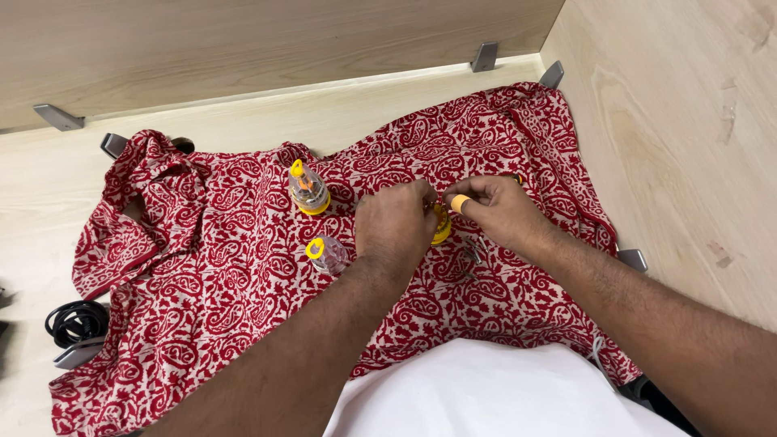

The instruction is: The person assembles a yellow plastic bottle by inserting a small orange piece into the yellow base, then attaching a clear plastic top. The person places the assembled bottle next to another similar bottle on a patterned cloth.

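A red paisley-print cloth covers most of the pale wooden bench, and both hands meet just right of its middle. The left hand is curled over a small yellow piece lying on the cloth, while the right hand pinches a small orange piece between its fingertips just above it. Left of the hands, on the cloth, stand an upright clear container with a yellow base and, nearer, a clear cap with a yellow ring.
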